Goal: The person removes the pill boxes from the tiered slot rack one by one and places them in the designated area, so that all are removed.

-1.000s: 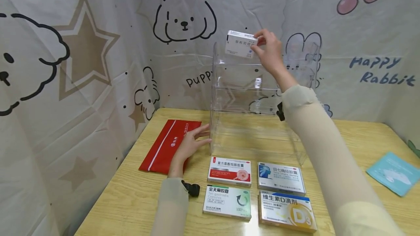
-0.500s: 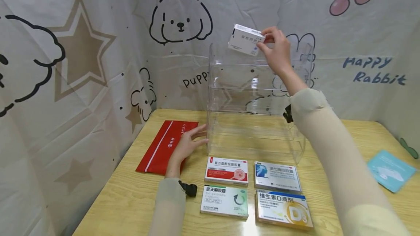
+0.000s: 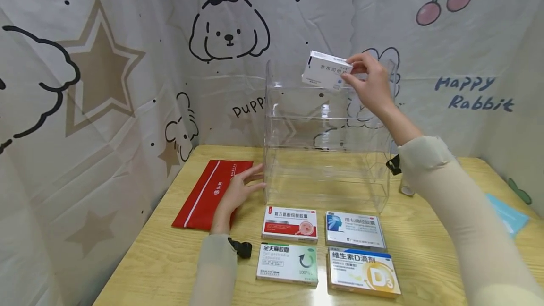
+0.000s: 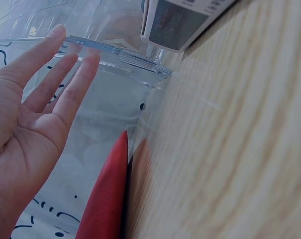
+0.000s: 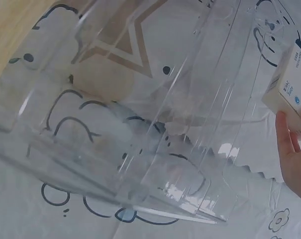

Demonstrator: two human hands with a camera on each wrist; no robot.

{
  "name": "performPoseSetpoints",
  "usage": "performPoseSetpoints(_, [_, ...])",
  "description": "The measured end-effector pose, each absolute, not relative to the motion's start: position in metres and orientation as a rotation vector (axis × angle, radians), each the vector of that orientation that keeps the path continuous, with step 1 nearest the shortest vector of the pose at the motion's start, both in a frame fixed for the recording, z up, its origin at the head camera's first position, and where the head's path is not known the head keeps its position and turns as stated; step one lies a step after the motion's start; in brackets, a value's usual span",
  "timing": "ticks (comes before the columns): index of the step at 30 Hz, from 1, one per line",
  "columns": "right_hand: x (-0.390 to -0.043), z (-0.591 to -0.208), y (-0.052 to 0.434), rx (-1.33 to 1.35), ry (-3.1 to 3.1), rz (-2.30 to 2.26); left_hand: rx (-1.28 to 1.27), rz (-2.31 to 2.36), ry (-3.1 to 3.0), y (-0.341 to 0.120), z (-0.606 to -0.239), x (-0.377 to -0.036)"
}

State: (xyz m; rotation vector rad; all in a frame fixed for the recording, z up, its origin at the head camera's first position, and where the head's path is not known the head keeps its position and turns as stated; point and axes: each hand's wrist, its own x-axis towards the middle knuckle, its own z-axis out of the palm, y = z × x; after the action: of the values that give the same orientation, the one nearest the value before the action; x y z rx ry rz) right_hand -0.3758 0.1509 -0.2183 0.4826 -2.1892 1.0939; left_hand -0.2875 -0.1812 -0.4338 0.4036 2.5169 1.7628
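clear rack open at front — four boxes before it.

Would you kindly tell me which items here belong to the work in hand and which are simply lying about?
In hand:
- small white medicine box, pinched by right hand
- clear acrylic tiered shelf, touched by left hand
- four flat medicine boxes before it

Lying about:
- red flat pouch
- light blue packet

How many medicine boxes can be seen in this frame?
5. Four lie on the table in front of the clear acrylic shelf: red-and-white box, blue-head box, green box, D3 box. The right hand holds a white box at the shelf's top.
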Motion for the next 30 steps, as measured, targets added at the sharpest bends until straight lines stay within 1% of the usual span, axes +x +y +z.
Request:
performPoseSetpoints(4, [-0.363, -0.225, 0.161, 0.485, -2.223, 1.049, 0.393, 1.769, 2.515, -0.182, -0.431, -0.285])
performPoseSetpoints(11, [-0.337, -0.239, 0.184, 0.536, -2.269, 1.002, 0.403, 1.802, 2.508, -0.183, -0.445, -0.292])
performPoseSetpoints(15, [-0.321, -0.249, 0.199, 0.552, -2.297, 0.966, 0.422, 1.811, 2.522, -0.182, -0.446, -0.294])
performPoseSetpoints(30, [-0.26, -0.304, 0.248, 0.613, -2.427, 0.905, 0.441, 1.798, 2.538, -0.181, -0.446, -0.292])
